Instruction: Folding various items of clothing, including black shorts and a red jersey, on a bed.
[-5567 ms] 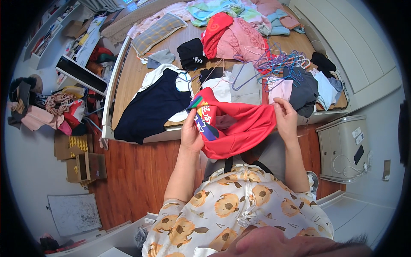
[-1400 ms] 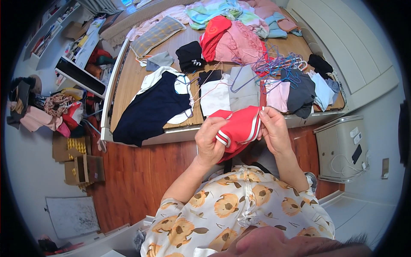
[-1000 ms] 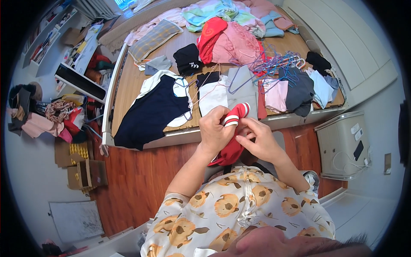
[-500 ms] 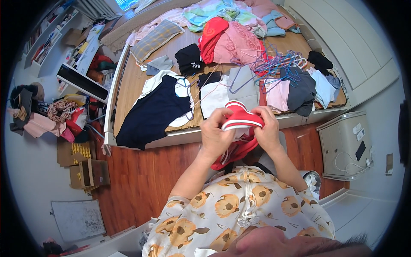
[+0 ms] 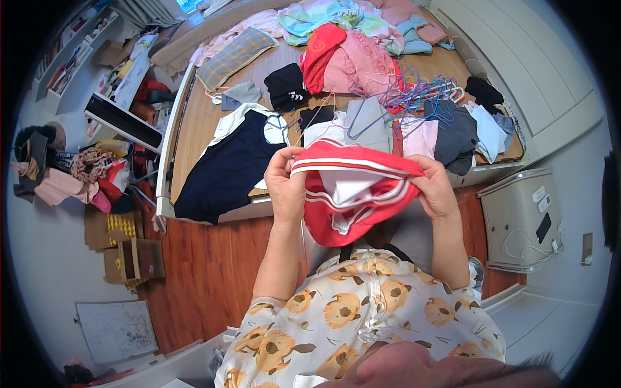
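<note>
One left hand (image 5: 286, 187), one right hand (image 5: 438, 191), apart, tight on red garment (image 5: 378, 210) edge, wood floor (image 5: 207, 271) leftward.

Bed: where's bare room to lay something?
Bare boards show between plaid pillow, black garment and red cloth, and between left rail and navy garment. Crowded: hangers over folded clothes at right; the held red garment partly hides the near edge.

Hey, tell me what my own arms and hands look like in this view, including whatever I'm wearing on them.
Your left hand and right hand are bare, with no gloves, watch or bracelet showing. Your forearms are uncovered up to loose, pale cream sleeves that end around the elbow, printed with orange-tan flowers and brown leaves.
</note>
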A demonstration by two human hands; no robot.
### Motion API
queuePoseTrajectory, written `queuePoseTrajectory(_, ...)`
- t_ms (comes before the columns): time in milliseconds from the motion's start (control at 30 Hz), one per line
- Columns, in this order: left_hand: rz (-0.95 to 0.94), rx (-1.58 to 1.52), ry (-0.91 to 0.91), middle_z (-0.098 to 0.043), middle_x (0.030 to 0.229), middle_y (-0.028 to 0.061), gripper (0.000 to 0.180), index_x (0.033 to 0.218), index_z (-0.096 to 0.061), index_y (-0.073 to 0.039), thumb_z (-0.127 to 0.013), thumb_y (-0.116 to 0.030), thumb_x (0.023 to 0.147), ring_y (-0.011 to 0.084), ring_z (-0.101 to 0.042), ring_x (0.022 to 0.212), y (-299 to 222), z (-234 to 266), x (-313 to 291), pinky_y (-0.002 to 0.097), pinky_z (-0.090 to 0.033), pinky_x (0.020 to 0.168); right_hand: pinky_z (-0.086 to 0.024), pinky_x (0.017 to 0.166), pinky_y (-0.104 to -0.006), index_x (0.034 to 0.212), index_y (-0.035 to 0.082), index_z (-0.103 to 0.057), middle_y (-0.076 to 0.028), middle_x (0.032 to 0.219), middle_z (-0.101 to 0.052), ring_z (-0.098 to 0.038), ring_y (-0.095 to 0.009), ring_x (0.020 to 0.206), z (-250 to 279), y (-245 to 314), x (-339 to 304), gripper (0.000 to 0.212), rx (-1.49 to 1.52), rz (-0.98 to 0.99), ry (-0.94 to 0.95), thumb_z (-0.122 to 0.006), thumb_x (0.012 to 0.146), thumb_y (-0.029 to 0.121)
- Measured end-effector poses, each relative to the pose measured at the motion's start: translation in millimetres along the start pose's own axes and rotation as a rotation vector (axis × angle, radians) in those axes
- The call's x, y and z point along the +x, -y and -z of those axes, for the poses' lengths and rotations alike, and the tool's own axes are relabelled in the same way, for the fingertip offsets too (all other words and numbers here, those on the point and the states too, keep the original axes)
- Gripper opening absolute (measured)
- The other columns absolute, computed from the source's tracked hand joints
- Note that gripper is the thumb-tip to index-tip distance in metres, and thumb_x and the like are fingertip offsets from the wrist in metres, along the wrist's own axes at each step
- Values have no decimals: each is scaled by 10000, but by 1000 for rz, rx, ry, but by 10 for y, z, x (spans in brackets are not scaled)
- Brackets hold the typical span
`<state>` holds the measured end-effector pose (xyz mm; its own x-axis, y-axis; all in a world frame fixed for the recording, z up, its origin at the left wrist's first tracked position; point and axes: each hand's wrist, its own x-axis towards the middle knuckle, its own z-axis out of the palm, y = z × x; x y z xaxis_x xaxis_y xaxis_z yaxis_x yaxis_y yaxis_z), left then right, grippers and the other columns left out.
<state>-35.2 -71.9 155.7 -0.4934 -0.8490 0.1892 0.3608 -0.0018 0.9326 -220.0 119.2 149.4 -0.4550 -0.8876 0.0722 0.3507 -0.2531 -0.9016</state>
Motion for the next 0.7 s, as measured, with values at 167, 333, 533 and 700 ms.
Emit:
queuePoseTrajectory(167,-93,388,105,-552,708,-42,253,1027,-594,-26,-650,-17,781,6,-470,598,123,1,5,159,-362,539,-494,833,-270,1139,-58,-541,-109,1048,-634,-622,-142,922,-93,70,24,285,262,-88,10,-538,883,66)
queuePoseTrajectory(333,-339,715,186,-590,859,74,305,987,-595,-41,-722,-121,722,187,-585,745,168,-158,-282,271,-467,588,-502,806,-259,1136,-33,-549,-94,1035,-637,-627,-131,894,-188,-12,39,276,271,-107,-109,-507,933,149)
queuePoseTrajectory(533,-391,577,608,-635,925,137,256,948,-627,2,-712,-132,747,281,-616,829,238,-423,-616,331,-482,716,-502,739,-246,1019,8,-578,-42,913,-634,-617,-96,808,-226,-37,57,193,245,-85,-138,-495,946,166)
queuePoseTrajectory(700,-73,661,856,-622,702,114,195,910,-621,24,-625,-156,833,221,-623,688,258,-298,-602,339,-467,637,-492,715,-225,1023,11,-586,-30,899,-636,-605,-76,780,-231,-39,35,189,160,-17,-152,-514,941,165)
